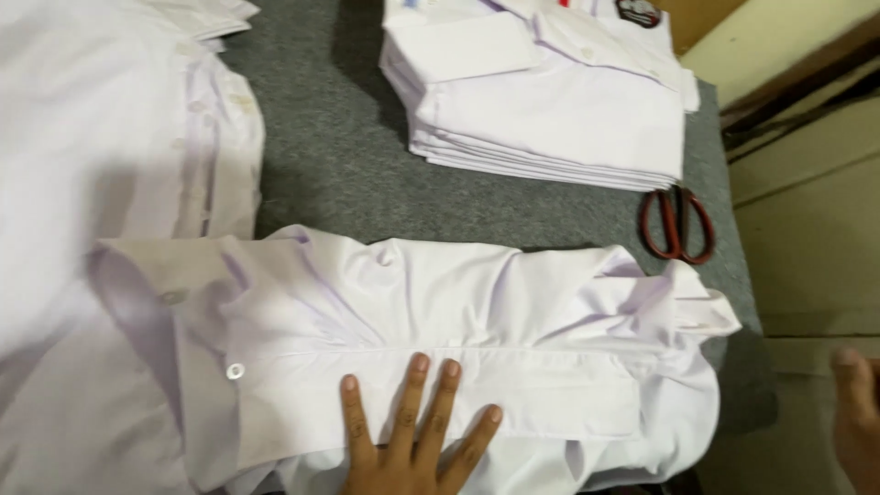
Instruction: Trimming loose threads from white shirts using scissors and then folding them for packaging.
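A white button-up shirt (513, 312) lies partly folded across the grey felt table (330, 156), collar to the left. My left hand (412, 435) rests flat on its front placket, fingers spread, near a white button (236, 370). My right hand (857, 412) is at the right edge of the view, off the table and holding nothing that I can see; only part of it shows.
A neat stack of folded white shirts (550, 101) sits at the back. Red-handled scissors (676, 225) lie to its right near the table's edge. More loose white shirts (110, 156) pile up on the left. A beige wall and floor lie beyond the table on the right.
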